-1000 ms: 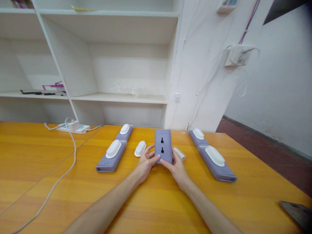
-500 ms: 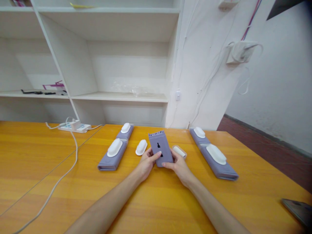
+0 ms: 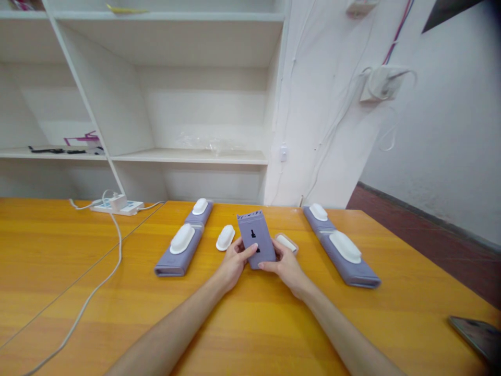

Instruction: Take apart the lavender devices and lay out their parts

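A purple wipes pack [image 3: 255,230] with black print and a crimped upper end is held tilted up between my two hands. My left hand [image 3: 237,258] grips its left side, thumb across the front. On the lower right, my right hand [image 3: 285,263] pinches it with the thumb on the front and fingers behind. Just left of the pack, a loose white oval lid [image 3: 225,238] lies on the table. Another white lid-like piece [image 3: 286,243] with a pale rim rests behind my right hand, partly covered by it.
White-lidded purple packs lie in a left row [image 3: 174,261] and a right row [image 3: 352,269] on the wooden table [image 3: 250,329]. A power strip [image 3: 117,206] with a white cable stands at the back left, below white shelves. A phone [image 3: 477,337] lies at the right edge.
The whole view has shifted slightly. Both hands keep the same hold on the purple wipes pack, and nothing on the table has visibly moved.
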The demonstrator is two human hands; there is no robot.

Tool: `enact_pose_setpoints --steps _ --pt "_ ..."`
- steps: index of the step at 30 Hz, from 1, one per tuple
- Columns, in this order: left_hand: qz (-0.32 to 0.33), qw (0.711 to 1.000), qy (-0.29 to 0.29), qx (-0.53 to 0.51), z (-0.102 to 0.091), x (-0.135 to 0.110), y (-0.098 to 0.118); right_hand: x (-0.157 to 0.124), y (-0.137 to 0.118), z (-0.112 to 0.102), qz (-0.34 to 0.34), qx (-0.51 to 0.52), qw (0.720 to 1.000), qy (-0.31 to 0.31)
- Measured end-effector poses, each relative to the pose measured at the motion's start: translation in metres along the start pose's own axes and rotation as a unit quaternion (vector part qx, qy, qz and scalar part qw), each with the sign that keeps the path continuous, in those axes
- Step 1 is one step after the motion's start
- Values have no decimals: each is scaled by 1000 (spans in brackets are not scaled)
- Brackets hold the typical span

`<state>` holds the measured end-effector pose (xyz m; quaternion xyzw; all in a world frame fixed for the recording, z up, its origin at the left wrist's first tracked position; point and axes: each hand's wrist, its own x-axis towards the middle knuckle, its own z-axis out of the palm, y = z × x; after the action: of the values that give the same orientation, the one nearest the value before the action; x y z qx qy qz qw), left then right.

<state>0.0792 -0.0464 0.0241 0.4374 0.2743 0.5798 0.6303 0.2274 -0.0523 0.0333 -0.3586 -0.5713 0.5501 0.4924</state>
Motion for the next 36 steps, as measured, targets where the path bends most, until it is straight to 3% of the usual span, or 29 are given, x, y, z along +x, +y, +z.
enact_pose_setpoints --steps 3,6,10,13,18,21,25,30,36 --pt "66 994 57 61 1 0 0 -2 -2 0 9 -2 1000 -5" --pt "136 969 122 165 3 1 7 -2 -2 0 14 -7 1000 -21" --pt "216 912 134 321 5 11 27 0 0 0 0 -28 999 -28" --pt "218 890 124 382 3 20 41 0 1 0 -4 -24 999 -30" --pt "101 938 14 331 -9 27 54 -4 -1 1 -1 -14 999 -39" --pt "75 957 16 281 -16 27 55 -5 -3 1 0 -14 999 -34" --pt "95 951 32 291 -16 28 55 -2 -1 1 -8 -16 999 -45" --pt "83 939 17 334 -14 27 64 0 -1 4 -18 -58 997 -37" --pt "81 943 -11 321 -18 31 63 -3 -3 7 -28 -133 991 -18"
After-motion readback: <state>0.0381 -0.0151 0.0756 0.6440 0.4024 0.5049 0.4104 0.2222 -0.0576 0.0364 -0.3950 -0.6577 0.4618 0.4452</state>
